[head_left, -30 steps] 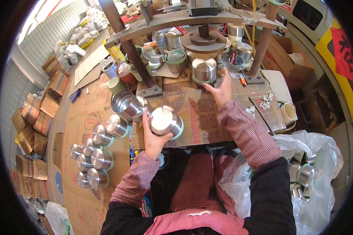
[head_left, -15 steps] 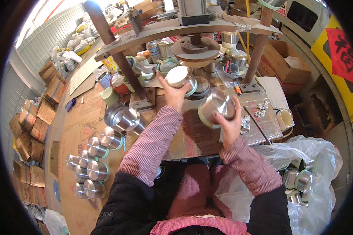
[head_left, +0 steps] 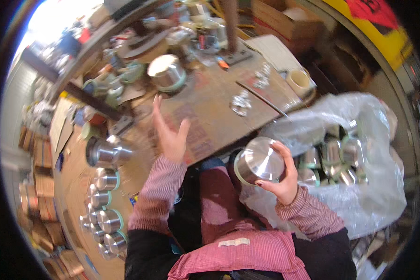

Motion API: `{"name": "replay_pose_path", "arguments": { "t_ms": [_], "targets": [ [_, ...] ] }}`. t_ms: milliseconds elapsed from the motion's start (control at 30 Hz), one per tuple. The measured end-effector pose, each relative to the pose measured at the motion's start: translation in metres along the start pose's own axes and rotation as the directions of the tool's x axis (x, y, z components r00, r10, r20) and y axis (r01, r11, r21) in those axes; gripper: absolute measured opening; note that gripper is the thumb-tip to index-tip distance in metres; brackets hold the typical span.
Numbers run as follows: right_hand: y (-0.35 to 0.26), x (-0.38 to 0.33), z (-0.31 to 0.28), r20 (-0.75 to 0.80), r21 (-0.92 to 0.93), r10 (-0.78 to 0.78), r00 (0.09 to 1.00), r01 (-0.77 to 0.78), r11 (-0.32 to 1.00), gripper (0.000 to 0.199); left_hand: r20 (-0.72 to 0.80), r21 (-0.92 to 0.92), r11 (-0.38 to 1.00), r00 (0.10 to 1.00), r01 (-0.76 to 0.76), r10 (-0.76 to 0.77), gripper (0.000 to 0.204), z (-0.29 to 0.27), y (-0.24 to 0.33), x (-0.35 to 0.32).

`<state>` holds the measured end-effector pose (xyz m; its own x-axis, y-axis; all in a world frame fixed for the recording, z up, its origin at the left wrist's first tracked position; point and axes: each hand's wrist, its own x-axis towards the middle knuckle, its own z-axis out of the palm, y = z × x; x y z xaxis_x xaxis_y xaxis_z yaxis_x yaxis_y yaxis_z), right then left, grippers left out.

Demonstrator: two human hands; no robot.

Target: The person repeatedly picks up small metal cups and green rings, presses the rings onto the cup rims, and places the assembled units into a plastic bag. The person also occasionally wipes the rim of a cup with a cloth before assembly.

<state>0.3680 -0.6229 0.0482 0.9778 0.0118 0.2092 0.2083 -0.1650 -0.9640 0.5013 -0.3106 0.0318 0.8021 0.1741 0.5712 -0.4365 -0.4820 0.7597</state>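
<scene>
One steel pot (head_left: 259, 161) with a green rim, gripped by the right hand (head_left: 284, 179) at 4 o'clock, beside the clear plastic bag (head_left: 368, 186) of similar pots. Left hand (head_left: 171, 133) open, empty, above the tabletop (head_left: 210, 109). A second pot (head_left: 165, 72) stands at 11 o'clock on the tabletop.

Metal can (head_left: 260, 161) in the right hand (head_left: 282, 179): polished, glossy metal with a pale green rim band; second can (head_left: 165, 72) on the table (head_left: 210, 107): same bright finish; table: worn, matt, scuffed brown surface; bag (head_left: 359, 186): thin, crinkled clear plastic; sleeves: striped woven cloth.
</scene>
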Motion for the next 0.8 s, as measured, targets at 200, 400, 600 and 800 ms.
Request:
{"name": "replay_pose_path", "arguments": {
  "t_ms": [200, 400, 600, 800],
  "targets": [
    [0.0, -0.039, -0.065, -0.2, -0.199, -0.056, 0.978, 0.015, 0.98, 0.092, 0.166, -0.161, 0.983, 0.984, 0.091, -0.064, 0.053, -0.018, 0.077, -0.127],
    [-0.011, -0.061, -0.137, -0.144, -0.859, -0.098, 0.985, -0.075, 0.507, 0.065, 0.23, -0.131, 0.934, 0.926, 0.333, -0.298, 0.034, -0.047, 0.095, -0.177],
    [0.022, -0.057, -0.152, -0.053, -0.934, 0.09, 0.995, -0.081, 0.347, 0.054, 0.116, -0.112, 0.914, 0.919, 0.39, -0.377, 0.026, -0.088, 0.091, -0.186],
    [0.027, -0.041, -0.147, 0.031, -0.956, 0.177, 0.984, -0.023, 0.293, 0.049, -0.266, 0.313, 0.914, 0.948, 0.259, -0.177, 0.028, -0.209, 0.041, -0.173]
  ]
}}
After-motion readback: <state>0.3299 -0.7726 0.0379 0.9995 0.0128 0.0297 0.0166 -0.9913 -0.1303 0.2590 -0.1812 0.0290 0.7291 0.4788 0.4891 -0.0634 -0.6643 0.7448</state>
